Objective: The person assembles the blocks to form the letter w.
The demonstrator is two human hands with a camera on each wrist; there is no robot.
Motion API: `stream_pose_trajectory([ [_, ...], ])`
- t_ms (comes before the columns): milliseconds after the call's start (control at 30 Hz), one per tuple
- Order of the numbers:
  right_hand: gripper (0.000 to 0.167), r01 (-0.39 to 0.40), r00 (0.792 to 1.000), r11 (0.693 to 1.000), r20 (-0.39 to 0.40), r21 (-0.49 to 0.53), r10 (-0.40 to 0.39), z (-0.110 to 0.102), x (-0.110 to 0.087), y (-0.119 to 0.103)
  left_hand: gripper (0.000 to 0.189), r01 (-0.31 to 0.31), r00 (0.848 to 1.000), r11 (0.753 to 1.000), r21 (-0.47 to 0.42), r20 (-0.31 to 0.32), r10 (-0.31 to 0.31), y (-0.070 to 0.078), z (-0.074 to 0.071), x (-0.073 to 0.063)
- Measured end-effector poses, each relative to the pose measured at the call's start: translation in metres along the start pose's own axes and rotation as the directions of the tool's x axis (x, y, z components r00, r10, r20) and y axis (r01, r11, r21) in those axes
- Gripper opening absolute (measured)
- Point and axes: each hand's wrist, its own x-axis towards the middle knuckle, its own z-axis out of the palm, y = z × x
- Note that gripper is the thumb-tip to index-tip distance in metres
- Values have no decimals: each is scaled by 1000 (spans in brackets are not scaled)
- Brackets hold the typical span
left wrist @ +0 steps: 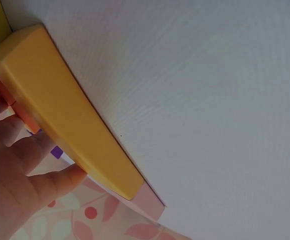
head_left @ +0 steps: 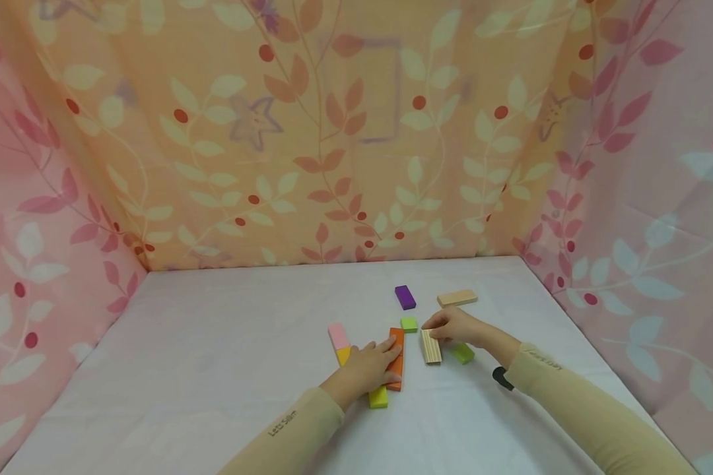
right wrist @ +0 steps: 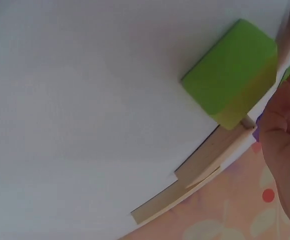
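My left hand lies over a group of coloured blocks, its spread fingers touching two orange blocks set end to end. A yellow block sticks out below that hand. Along its left side, an amber block continues into a pink block. My right hand pinches a striped wooden block by its far end, just right of the orange pair. Beside the right hand lies a green block, partly under the hand in the head view. The right fingertips are mostly cut off in the right wrist view.
A small lime block sits just beyond the orange pair. Farther back lie a purple block and a plain wooden block. The white tabletop is bounded by patterned cloth at the back and sides.
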Motion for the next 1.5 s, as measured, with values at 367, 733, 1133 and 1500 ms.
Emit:
stream_pose_trajectory([
  [367,49,108,993,925,-12,-365,-120,10,-10,6,66,-3,1000,1000,-5,1,3,0,1,1],
  [733,69,131,987,828,-6,-546,-160,19,-17,5,66,10,1000,1000,15,4,-10,0,-2,-1],
  [1133,72,65,997,861,5,-504,-73,10,-11,4,65,-6,1000,1000,18,6,6,0,0,0],
  [1500,72,61,998,868,17,-492,-61,8,-9,3,65,-7,1000,1000,16,3,7,0,0,1],
])
